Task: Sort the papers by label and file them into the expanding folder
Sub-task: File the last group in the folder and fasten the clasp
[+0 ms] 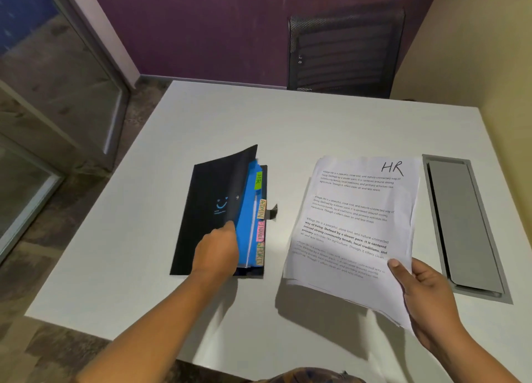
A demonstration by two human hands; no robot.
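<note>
A black expanding folder (201, 209) lies on the white table (129, 238), its cover lifted. Blue dividers (246, 224) show inside, tabbed HR, ADMIN, FINANCE and one more. My left hand (217, 251) grips the cover's edge, fingers tucked behind it near the dividers. To the right, my right hand (423, 293) pinches the lower right corner of a stack of white papers (354, 224), thumb on top. The stack is held above the table; its top sheet is marked HR in black at its upper right.
A grey cable hatch (463, 227) is set into the table at the right. A black mesh chair (345, 48) stands behind the far edge against a purple wall. Glass panels line the left side. A beige wall bounds the right.
</note>
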